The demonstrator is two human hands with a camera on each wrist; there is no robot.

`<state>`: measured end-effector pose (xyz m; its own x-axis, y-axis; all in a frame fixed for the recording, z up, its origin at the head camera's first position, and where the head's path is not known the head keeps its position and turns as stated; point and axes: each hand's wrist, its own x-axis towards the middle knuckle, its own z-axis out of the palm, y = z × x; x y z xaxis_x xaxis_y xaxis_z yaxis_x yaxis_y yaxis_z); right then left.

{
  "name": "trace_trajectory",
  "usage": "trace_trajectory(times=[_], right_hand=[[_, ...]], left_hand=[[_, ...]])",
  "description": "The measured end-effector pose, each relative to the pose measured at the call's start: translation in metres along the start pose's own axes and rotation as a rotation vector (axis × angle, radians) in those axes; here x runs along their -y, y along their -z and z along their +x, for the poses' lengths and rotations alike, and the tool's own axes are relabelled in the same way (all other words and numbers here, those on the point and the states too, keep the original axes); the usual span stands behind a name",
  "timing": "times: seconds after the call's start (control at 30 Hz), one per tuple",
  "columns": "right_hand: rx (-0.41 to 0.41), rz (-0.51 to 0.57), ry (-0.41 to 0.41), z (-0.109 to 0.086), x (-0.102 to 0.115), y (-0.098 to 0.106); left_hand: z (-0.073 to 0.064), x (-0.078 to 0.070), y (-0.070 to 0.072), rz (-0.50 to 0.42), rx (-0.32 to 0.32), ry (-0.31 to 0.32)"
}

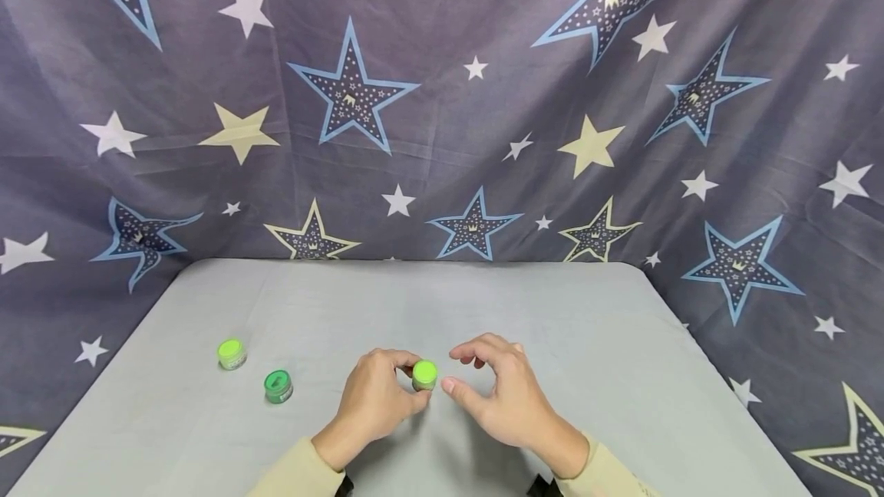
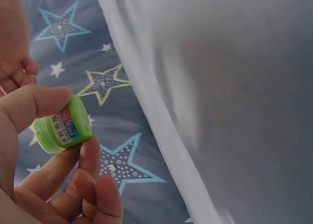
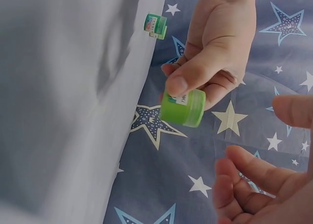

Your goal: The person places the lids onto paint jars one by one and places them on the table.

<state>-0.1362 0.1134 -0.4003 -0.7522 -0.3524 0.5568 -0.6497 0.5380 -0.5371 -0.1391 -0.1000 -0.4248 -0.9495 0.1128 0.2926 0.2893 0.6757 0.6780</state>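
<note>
A small light-green paint jar (image 1: 424,375) with a printed label is pinched between the thumb and fingers of my left hand (image 1: 378,397), held above the table. In the left wrist view the jar (image 2: 63,125) lies tilted in the grip, its label facing the camera. My right hand (image 1: 507,393) hovers just right of the jar, fingers loosely bent and apart from the thumb, touching nothing. The right wrist view shows a gap between the right fingers (image 3: 259,172) and the jar (image 3: 183,108).
On the left of the grey-white table (image 1: 566,328) stand a light-green-lidded jar (image 1: 232,353) and a dark-green-lidded jar (image 1: 278,386). A star-patterned cloth (image 1: 428,136) hangs behind and beside the table.
</note>
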Motion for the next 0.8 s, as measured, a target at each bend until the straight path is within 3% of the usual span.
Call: trace_trajectory(times=[0.43, 0.8], right_hand=[[0.015, -0.062, -0.015, -0.001, -0.007, 0.008], [0.01, -0.101, 0.003, -0.006, -0.011, 0.009]], left_hand=[[0.018, 0.017, 0.003, 0.1, 0.103, 0.066], [0.021, 0.028, 0.004, 0.182, 0.176, 0.125]])
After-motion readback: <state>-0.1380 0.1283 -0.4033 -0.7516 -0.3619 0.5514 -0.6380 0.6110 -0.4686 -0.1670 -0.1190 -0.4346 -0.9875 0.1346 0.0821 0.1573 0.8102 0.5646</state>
